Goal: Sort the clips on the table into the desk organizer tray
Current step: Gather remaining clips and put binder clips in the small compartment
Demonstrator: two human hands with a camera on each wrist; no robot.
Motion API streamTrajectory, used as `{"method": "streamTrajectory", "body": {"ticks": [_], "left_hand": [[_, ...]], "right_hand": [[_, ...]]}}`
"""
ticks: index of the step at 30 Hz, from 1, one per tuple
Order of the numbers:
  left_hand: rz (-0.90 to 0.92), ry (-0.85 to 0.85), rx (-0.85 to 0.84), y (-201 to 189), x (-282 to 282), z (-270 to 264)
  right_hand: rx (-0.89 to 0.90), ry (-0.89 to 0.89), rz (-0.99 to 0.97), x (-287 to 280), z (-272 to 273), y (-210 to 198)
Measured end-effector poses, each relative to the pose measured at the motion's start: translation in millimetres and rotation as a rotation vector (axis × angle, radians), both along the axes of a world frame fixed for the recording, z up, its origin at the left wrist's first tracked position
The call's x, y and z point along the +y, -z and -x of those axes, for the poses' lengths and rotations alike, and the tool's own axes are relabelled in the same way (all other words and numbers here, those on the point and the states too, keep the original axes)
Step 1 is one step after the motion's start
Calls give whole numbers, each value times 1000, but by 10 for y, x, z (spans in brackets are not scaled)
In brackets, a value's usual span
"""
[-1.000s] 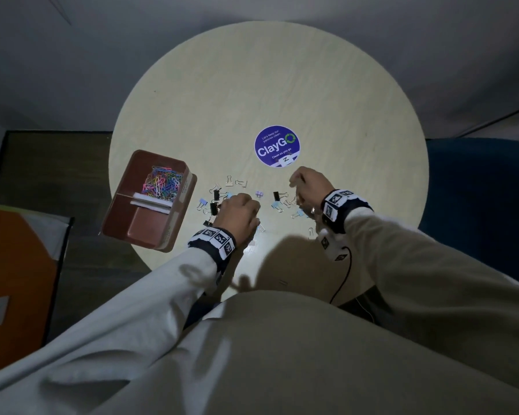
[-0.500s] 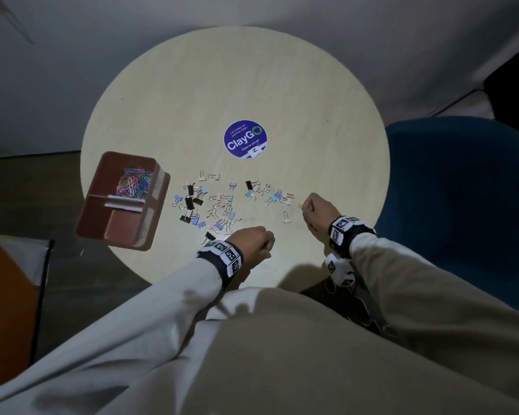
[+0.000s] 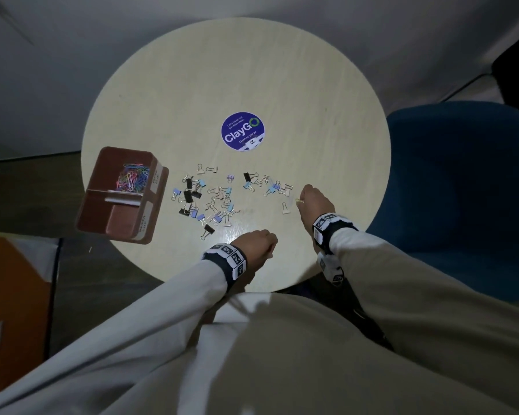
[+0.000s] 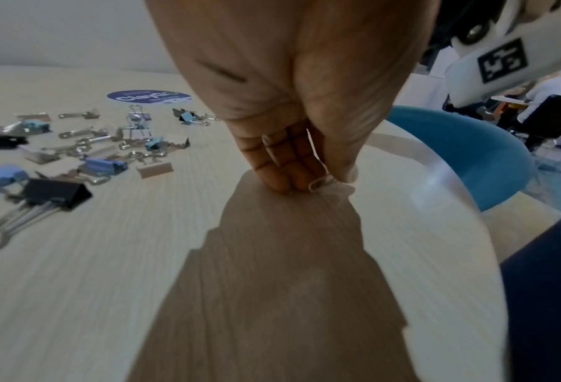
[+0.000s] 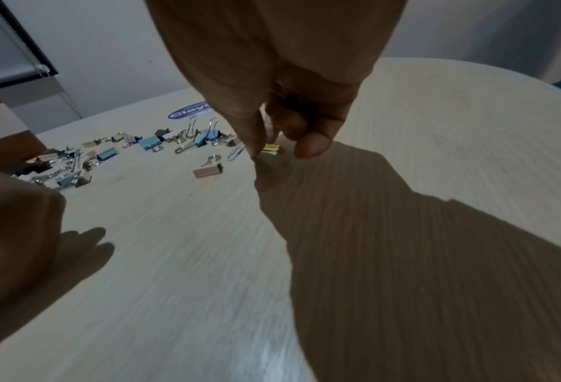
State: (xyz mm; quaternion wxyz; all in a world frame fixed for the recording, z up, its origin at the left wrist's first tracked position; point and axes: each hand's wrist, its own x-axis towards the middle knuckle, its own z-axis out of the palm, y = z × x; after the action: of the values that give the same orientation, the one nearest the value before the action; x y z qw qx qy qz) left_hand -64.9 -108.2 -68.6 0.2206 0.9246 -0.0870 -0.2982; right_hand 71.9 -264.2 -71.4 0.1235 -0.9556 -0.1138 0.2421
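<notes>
Several binder clips [image 3: 210,202] in black, blue and silver lie scattered across the middle of the round table [image 3: 237,70]. At the table's left edge is the brown organizer tray [image 3: 102,163], with coloured paper clips [image 3: 132,179] in its far compartment. Near the front edge, my left hand [image 3: 271,241] is curled and pinches a white paper clip [image 4: 320,182] against the tabletop. My right hand [image 3: 301,199] is to the right of the pile. Its thumb and forefinger curl around a yellow paper clip [image 5: 272,150] at the tabletop. A blue paper clip [image 5: 235,152] lies just left of it.
A purple round sticker [image 3: 242,131] marks the table's middle. A blue chair [image 3: 462,190] stands close on the right, and an orange surface [image 3: 12,295] is low on the left. A pale binder clip [image 5: 209,170] lies apart from the pile, near my right hand.
Both hands have drawn back from the clip pile towards the near edge, the left towards the middle, the right out to the right with the yellow clip at its fingertips.
</notes>
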Motion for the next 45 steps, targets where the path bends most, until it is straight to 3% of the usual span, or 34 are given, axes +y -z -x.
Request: {"method": "streamTrajectory", "body": {"ticks": [4, 11, 20, 26, 33, 39, 45], "left_hand": [[94, -148, 9, -119, 37, 15], [110, -383, 29, -214, 112, -221], [-91, -324, -224, -252, 253, -924], [-208, -158, -215, -291, 319, -1365], [-251, -28, -239, -131, 347, -1456], [-247, -81, -173, -19, 377, -1461], [-41, -294, -125, -118, 421, -1347]], "right_hand": [[116, 47, 33, 42, 10, 28], [203, 153, -161, 32, 22, 13], [252, 264, -266, 118, 16, -40], [261, 317, -228, 248, 9, -96], [104, 198, -50, 292, 15, 21], [88, 81, 43, 375, 33, 46], [164, 166, -141, 243, -78, 26]]}}
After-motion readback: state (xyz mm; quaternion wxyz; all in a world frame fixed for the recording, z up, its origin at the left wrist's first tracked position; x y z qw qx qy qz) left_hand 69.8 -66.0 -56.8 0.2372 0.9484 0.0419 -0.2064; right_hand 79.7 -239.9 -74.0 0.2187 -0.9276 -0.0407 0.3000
